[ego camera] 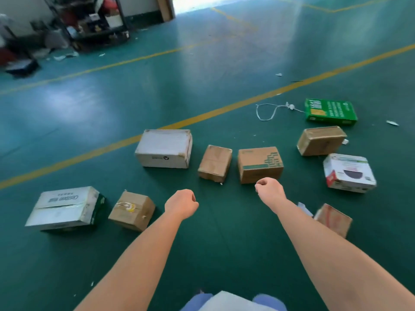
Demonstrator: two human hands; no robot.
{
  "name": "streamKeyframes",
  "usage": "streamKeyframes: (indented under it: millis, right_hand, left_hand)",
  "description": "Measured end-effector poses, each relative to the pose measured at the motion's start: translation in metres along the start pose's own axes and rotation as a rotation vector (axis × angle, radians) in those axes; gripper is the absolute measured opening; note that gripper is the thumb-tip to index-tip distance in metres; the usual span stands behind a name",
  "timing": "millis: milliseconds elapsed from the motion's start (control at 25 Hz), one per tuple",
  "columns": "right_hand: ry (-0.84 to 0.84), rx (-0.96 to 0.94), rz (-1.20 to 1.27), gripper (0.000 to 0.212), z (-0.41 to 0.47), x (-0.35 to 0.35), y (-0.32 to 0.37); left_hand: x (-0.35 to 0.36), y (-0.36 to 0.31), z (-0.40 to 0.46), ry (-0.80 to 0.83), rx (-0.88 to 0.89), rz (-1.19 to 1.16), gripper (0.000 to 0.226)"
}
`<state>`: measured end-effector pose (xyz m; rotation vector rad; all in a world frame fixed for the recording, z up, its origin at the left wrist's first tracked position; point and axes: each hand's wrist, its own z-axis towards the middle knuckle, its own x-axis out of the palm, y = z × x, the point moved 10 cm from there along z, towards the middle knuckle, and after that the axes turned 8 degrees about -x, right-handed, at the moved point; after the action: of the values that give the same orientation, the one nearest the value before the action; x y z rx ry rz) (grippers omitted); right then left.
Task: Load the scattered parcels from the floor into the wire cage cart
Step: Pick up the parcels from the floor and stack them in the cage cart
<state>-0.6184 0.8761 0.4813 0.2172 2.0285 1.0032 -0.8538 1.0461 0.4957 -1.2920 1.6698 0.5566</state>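
- Head view, looking down at green floor (67,122) w/ yellow lines; both bare forearms stretched fwd, nothing in either hand
- left hand (180,206): fingers curled under into loose fist, holds nothing; fingertips hidden behind back of hand
- right hand (269,190): same, curled, empty, overlaps near bottom edge of brown box w/ green print (260,164) in the view; can't tell if touching
- parcels scattered on floor, all apart: white box (165,148) far centre, small brown box (215,162) just right of it, taped brown box (131,211) near left, white/green carton (65,208) beside that
- right side: green flat box (330,112), brown box (321,140) below it, white printed box (349,172), reddish-brown box (333,218) partly hidden behind right forearm
- white cord (269,112) loose on floor by green flat box
- wire cage cart not in view
- shelf rack (89,19) top left, blurred, contents unreadable
- box labels too blurred to read
- pale cloth and blue legs cut off at bottom edge
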Motion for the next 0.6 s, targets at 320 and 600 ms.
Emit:
streamKeyframes:
  millis: [320,600]
  right_hand:
    - [0.208,-0.092,-0.084,0.018,0.051,0.166,0.127]
    - [0.423,-0.196,-0.124,0.02,0.079,0.299,0.237]
  left_hand:
    - [-0.043,0.143,0.091,0.07,-0.15,-0.05,0.025]
    - [-0.096,0.26,0.137,0.028,-0.331,-0.156,0.024]
